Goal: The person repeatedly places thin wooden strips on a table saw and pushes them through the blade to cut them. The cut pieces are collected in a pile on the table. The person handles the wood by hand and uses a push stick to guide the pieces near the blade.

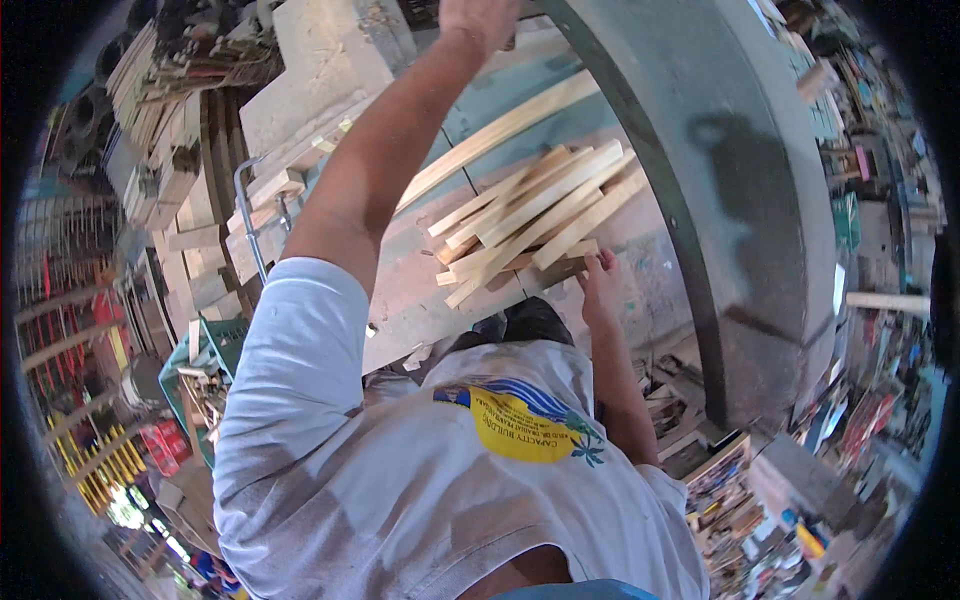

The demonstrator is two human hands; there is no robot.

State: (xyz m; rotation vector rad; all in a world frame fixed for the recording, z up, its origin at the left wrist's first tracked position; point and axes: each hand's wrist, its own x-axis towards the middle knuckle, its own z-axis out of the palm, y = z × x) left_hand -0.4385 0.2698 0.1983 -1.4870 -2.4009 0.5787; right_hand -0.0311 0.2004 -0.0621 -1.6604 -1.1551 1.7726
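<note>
My left arm reaches far across the machine table. At its end, my left hand is at the top edge of the view, its fingers mostly cut off, so I cannot tell what it touches. Closer to my body, my right hand has its fingers closed at the end of a wooden strip, at the near right of the heap. That heap of pale wooden strips lies loosely crossed on the table. Beyond it a longer wooden strip runs diagonally over the greenish tabletop.
A large grey-green curved machine body rises along the right of the table. On the left are a bent metal rod, stacked boards and a green crate with wood scraps. More offcuts clutter the lower right.
</note>
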